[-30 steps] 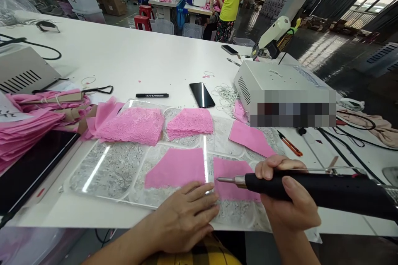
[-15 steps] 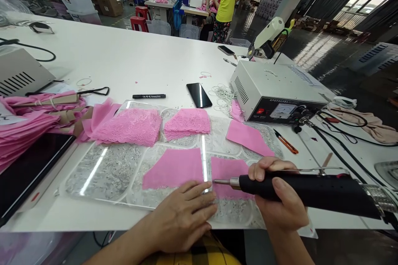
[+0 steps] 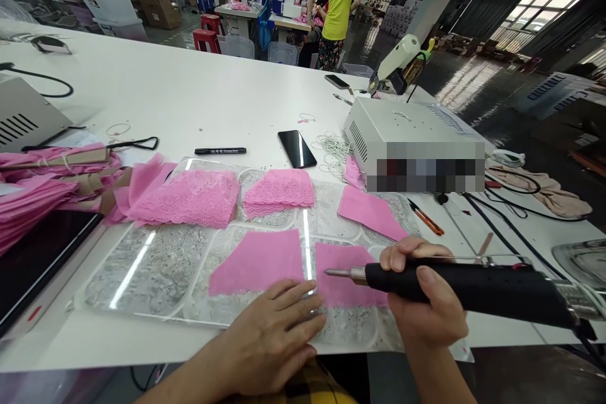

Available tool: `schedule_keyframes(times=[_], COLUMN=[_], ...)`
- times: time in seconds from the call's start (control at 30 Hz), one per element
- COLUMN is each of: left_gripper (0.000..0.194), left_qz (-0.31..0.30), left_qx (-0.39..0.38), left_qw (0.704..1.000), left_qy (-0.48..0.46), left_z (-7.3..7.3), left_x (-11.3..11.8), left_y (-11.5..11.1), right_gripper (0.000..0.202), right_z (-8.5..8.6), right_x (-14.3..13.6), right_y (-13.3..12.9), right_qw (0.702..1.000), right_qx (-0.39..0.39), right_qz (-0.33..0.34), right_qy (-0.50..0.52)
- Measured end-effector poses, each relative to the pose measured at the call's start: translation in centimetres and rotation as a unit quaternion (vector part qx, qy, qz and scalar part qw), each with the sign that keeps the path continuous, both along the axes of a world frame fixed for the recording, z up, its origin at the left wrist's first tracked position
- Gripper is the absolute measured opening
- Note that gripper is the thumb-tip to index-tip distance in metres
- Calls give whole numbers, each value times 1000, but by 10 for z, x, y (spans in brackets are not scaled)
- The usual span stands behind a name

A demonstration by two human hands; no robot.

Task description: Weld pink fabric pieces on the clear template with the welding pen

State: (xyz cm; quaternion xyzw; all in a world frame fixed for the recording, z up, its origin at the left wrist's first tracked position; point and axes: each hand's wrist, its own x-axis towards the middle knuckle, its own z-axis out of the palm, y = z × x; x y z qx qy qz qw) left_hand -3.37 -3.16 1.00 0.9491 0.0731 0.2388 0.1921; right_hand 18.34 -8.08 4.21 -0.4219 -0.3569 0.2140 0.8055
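My right hand (image 3: 426, 290) is wrapped round a black handheld ultrasonic welding gun (image 3: 492, 290), its pointed metal tip directed left. The tip is over the left part of a pink fabric piece (image 3: 345, 259); whether it touches cannot be told. Flat with fingers extended, my left hand (image 3: 279, 334) lies on the clear patterned mat (image 3: 151, 271). Its fingertips reach the lower right corner of a second pink fabric piece (image 3: 265, 259) and the gap between the two pieces. Behind them are a small stack of pink lace-edged pieces (image 3: 279, 190) and another plain pink piece (image 3: 372, 209).
A larger pink lace pile (image 3: 189, 196) and bundled pink fabric (image 3: 33, 189) are at left. Behind the mat lie a marker (image 3: 220, 151), a phone (image 3: 297, 149) and string (image 3: 334, 151). A grey control box (image 3: 411, 126), orange cutter (image 3: 426, 218) and cables occupy the right.
The view has shifted slightly, so most things appear a little further left. Relative to the right pink piece, the gun's tip has moved slightly right, inward from its left edge.
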Motion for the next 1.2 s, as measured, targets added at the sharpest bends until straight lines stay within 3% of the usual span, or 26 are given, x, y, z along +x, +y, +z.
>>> schedule_keyframes(times=[0.23,0.83,1.07,1.2], left_gripper=[33,34,34,35], left_qz=[3,3,4,-1], left_qx=[7,26,25,25], left_qw=[999,999,999,999], left_qy=[31,39,28,40], left_z=[1,5,2,1], left_x=[-1,0,-1,-1], left_y=[1,2,2,2], right_gripper=[8,7,5,6], right_z=[-2,-7,1,-2], right_x=[13,11,27,32], right_y=[15,24,16,11], right_qw=[995,996,987,987], right_qx=[-10,-9,4,5], right_qz=[-99,-89,-158,-158], right_qy=[18,-13,5,-7])
